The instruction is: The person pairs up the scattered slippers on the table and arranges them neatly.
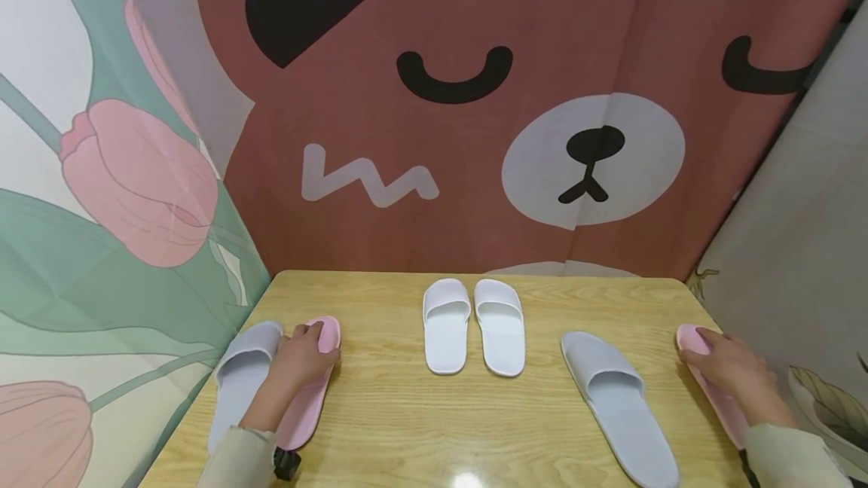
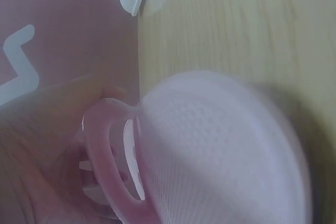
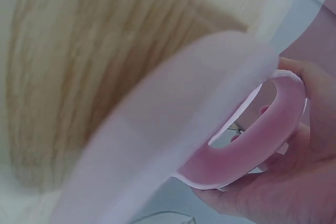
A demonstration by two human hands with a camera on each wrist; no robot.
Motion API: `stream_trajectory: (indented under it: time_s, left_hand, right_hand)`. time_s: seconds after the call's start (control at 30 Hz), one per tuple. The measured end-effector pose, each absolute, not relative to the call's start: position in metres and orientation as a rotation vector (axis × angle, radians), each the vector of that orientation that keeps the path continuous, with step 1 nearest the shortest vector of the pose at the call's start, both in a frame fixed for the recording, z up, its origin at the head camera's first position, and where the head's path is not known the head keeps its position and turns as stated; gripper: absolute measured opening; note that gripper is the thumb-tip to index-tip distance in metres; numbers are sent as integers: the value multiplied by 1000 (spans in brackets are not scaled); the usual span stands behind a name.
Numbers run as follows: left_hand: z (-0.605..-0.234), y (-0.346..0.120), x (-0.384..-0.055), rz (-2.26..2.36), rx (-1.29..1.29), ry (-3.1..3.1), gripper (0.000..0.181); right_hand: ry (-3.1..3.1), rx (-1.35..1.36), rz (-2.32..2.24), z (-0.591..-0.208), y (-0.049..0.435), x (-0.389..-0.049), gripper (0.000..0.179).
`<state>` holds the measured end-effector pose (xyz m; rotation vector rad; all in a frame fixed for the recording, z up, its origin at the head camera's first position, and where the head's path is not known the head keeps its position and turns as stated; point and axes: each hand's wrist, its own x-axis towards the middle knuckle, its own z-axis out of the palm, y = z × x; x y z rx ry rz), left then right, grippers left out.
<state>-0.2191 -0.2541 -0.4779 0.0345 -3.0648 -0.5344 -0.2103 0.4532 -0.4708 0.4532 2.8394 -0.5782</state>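
Note:
My left hand [image 1: 298, 367] grips a pink slipper [image 1: 308, 414] by its strap at the left side of the table, just right of a grey slipper [image 1: 246, 375]. In the left wrist view the fingers wrap the slipper's strap [image 2: 100, 145], and its textured footbed faces the camera. At the table's right side my right hand [image 1: 735, 376] holds the other pink slipper [image 1: 720, 405] by the strap. The right wrist view shows that strap [image 3: 257, 148] between thumb and fingers. The second grey slipper [image 1: 622, 416] lies to the left of the right hand, angled toward the front.
Two white slippers [image 1: 446, 333] lie side by side near the back middle of the wooden table [image 1: 407, 428]. A brown bear-print cloth [image 1: 461, 141] hangs along the back edge. Tulip-print cloth [image 1: 142, 179] closes the left side, and pale cloth [image 1: 800, 232] the right.

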Motion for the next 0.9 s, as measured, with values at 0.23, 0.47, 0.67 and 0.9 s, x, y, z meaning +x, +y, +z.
stream_trajectory:
  time_s: [0.23,0.47,0.67,0.9]
  left_hand:
    - [-477,-253,-221,-518,35,-3065,74]
    - [-475,-251,-223,-543,52,-3065,74]
    - [-474,-250,-225,-578,66,-3077,76]
    - [-473,-249,-227,-556,33,-3073,76]
  right_hand:
    - [2853,426,-567,-463,445,-214,97]
    - [2909,341,-564,-458,439,-217,96]
    - [2904,390,-611,-458,433,-220,97]
    - [2967,252,-576,-452,429,-221,95]
